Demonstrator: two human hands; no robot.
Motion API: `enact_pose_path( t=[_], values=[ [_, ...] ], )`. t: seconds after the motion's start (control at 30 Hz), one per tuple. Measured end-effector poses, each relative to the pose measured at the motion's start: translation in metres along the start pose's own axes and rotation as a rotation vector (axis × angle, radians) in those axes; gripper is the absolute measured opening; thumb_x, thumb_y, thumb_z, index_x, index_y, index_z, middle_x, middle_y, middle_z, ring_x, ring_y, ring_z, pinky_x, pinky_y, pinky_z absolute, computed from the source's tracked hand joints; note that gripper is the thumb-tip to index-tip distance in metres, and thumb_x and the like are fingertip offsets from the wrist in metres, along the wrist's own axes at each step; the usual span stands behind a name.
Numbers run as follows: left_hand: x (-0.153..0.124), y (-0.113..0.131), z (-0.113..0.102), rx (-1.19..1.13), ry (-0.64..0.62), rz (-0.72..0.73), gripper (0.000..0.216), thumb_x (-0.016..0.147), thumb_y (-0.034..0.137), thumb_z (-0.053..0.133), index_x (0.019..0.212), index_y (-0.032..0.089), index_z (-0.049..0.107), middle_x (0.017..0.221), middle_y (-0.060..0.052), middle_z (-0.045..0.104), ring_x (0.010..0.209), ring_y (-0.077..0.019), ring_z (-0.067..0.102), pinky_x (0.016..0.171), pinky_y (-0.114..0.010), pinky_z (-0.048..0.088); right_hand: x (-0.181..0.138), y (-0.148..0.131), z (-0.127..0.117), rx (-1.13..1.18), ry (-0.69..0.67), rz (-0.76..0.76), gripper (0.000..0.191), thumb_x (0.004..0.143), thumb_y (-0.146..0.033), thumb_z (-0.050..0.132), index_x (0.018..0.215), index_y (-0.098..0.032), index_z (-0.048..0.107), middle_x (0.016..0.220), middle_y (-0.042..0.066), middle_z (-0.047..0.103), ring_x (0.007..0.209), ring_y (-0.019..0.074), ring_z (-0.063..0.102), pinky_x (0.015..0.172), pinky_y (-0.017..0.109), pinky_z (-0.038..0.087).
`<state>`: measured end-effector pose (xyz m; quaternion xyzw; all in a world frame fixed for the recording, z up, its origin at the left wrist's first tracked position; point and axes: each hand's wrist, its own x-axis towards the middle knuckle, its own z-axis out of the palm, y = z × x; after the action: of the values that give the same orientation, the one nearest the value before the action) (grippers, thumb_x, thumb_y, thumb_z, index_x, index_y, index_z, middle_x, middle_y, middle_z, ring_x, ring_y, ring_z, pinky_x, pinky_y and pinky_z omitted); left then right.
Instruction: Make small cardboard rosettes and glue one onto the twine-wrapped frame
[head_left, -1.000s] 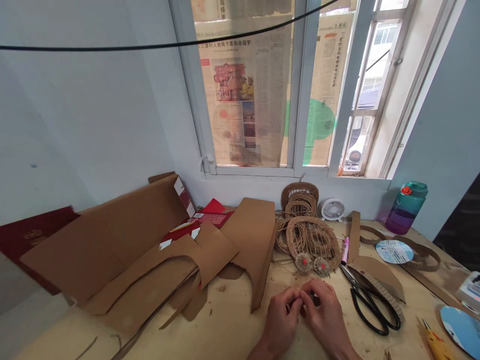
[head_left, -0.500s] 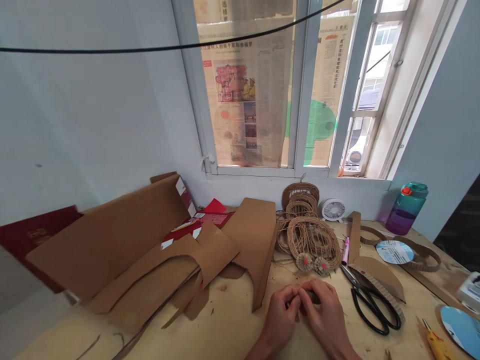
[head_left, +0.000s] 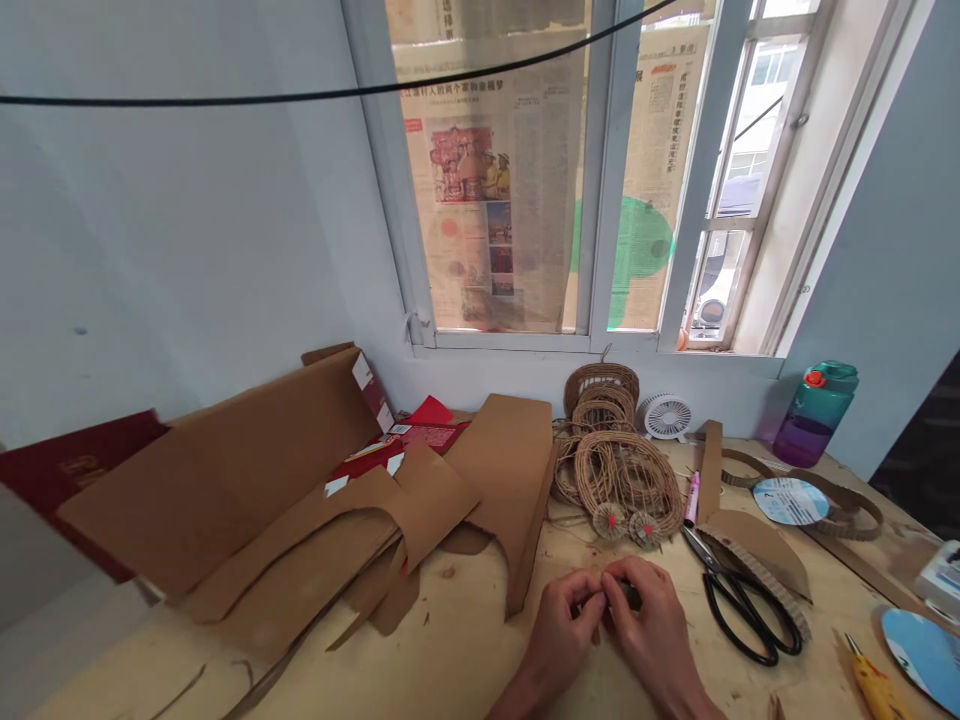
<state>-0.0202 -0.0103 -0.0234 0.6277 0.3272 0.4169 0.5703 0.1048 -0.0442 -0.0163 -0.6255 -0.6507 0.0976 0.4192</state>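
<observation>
My left hand [head_left: 561,628] and my right hand [head_left: 651,625] meet low over the wooden table [head_left: 457,655], fingers curled and pinched together around a small dark piece [head_left: 628,596] between them. What that piece is stays mostly hidden by the fingers. Just beyond the hands lie two small round cardboard discs with red centres [head_left: 628,523], set against coiled woven rings [head_left: 619,468]. Black scissors [head_left: 739,602] rest to the right of my right hand.
Large cut cardboard sheets [head_left: 247,500] and a folded cardboard piece [head_left: 510,480] fill the left. At the right are a pink pen [head_left: 692,497], cardboard strips [head_left: 757,550], round blue discs [head_left: 787,500], a yellow tool [head_left: 874,685], a small white fan [head_left: 666,415] and a teal bottle [head_left: 817,415].
The hands stay pinched together over the same spot, with only slight finger shifts. The view has drifted a little; nothing on the table has moved.
</observation>
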Motion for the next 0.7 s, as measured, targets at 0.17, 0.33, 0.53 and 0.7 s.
enact_pose_path(
  t=[0.17, 0.33, 0.53, 0.7],
  values=[
    [-0.0027, -0.0016, 0.0007, 0.035, 0.040, 0.025, 0.018, 0.074, 0.019, 0.054, 0.057, 0.016, 0.054, 0.053, 0.002, 0.049, 0.050, -0.0102, 0.043, 0.046, -0.019, 0.033, 0.0004, -0.0012, 0.0004, 0.023, -0.015, 0.031, 0.023, 0.087, -0.032, 0.048, 0.071, -0.021, 0.061, 0.074, 0.003, 0.067, 0.076, 0.0206, 0.060, 0.075, 0.033, 0.040],
    [-0.0003, 0.0001, -0.0001, -0.060, -0.022, -0.035, 0.019, 0.075, 0.024, 0.054, 0.058, 0.015, 0.054, 0.050, 0.002, 0.051, 0.044, -0.0092, 0.043, 0.045, -0.020, 0.033, 0.0021, 0.0014, -0.0022, 0.050, -0.025, 0.078, 0.027, 0.086, -0.037, 0.048, 0.070, -0.021, 0.062, 0.073, 0.003, 0.067, 0.076, 0.0206, 0.059, 0.073, 0.031, 0.041],
    [0.0006, 0.0020, 0.0009, -0.091, -0.022, -0.084, 0.017, 0.076, 0.026, 0.053, 0.063, 0.015, 0.055, 0.050, 0.001, 0.056, 0.040, -0.0075, 0.041, 0.043, -0.019, 0.032, 0.0063, 0.0079, -0.0066, 0.207, -0.036, 0.141, 0.046, 0.089, -0.051, 0.038, 0.060, -0.020, 0.056, 0.057, -0.001, 0.057, 0.058, 0.0155, 0.053, 0.054, 0.023, 0.039],
    [-0.0003, 0.0050, 0.0023, -0.070, -0.010, -0.082, 0.017, 0.077, 0.026, 0.053, 0.063, 0.015, 0.055, 0.050, 0.001, 0.056, 0.040, -0.0077, 0.042, 0.043, -0.019, 0.033, 0.0069, 0.0049, -0.0092, 0.281, -0.038, 0.152, 0.046, 0.084, -0.055, 0.045, 0.062, -0.019, 0.061, 0.057, 0.000, 0.059, 0.058, 0.0155, 0.055, 0.052, 0.022, 0.041]
  ],
)
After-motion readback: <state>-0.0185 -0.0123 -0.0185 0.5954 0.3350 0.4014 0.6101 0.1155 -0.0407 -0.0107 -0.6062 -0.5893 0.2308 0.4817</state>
